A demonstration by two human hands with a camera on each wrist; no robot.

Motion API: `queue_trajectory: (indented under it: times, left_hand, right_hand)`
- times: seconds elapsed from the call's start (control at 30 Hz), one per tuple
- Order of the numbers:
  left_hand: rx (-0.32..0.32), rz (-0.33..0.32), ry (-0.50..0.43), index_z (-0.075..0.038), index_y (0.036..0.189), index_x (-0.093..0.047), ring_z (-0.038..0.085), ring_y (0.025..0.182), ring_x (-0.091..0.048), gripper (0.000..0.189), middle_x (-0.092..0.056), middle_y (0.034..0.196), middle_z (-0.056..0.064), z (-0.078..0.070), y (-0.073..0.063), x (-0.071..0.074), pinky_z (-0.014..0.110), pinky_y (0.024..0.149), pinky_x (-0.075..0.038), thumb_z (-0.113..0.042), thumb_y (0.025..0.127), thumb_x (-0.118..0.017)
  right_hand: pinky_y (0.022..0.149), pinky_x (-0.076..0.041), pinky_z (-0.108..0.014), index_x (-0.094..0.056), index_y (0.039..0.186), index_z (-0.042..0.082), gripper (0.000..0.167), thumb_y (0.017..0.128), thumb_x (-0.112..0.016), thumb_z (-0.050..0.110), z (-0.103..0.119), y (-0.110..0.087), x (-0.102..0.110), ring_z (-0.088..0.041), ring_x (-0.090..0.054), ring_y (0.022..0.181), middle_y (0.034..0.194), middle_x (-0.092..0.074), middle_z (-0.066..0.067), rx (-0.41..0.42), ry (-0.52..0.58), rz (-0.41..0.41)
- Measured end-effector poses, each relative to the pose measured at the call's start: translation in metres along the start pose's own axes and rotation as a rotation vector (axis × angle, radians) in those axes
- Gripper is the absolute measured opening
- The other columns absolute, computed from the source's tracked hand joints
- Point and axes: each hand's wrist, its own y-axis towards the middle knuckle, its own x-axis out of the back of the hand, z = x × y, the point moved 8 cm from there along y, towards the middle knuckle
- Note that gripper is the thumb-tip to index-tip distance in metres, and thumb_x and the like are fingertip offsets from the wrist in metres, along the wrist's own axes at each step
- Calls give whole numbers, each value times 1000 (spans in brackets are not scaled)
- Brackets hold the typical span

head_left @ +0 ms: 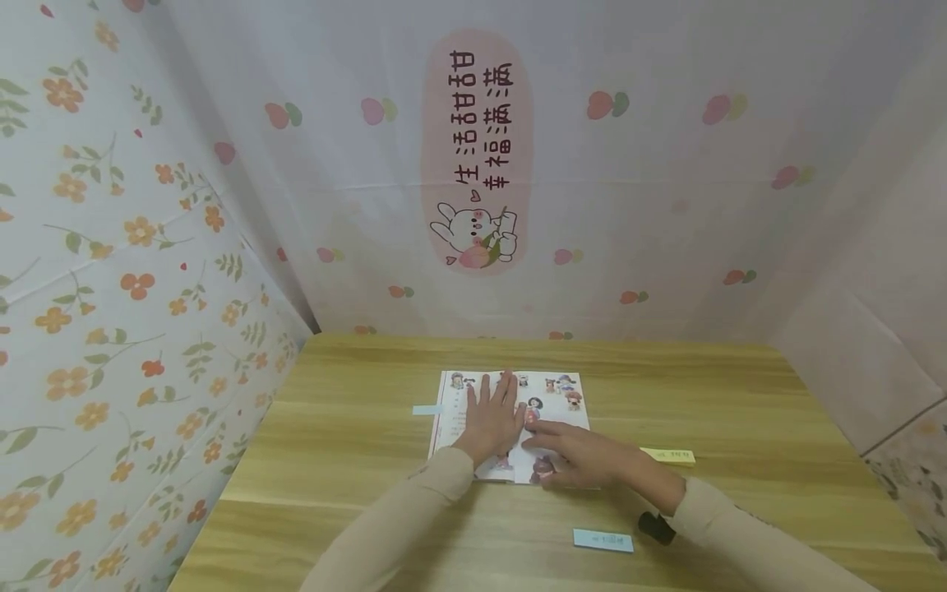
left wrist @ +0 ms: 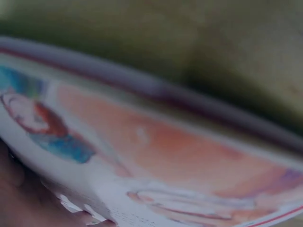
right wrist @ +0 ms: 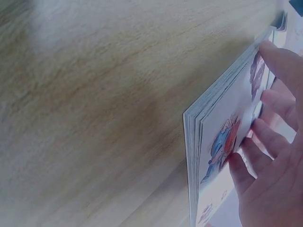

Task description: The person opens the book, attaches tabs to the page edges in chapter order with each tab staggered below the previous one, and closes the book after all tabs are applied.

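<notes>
Resting spread-fingered on an open book (head_left: 560, 418) upon the table (head_left: 355, 427), the left hand (head_left: 491, 423) lay nearer the fold (head_left: 513, 474), which ran front to back; the right hand (head_left: 584, 452), loosely extended, touched the book's right side.

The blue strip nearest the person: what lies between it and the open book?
Just bare table separates the blue strip from the book, in the head view.

book (head_left: 564, 411) partly hidden under left hand (head_left: 490, 421), 2 sleeves (head_left: 388, 526) cut off below
</notes>
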Motion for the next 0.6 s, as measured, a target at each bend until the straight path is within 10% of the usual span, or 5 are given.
queue_trajectory:
  times: [0.6]
  left_hand:
    - [-56, -56, 68, -5, 163, -12, 39, 152, -8, 70, -4, 169, 11, -10, -24, -5, 61, 118, -14, -49, 108, -19]
  right_hand:
    - [112, -35, -54, -45, 151, 0, 73, 96, -71, 40, -8, -3, 12, -40, -36, 142, 156, -36, -24, -7, -65, -36]
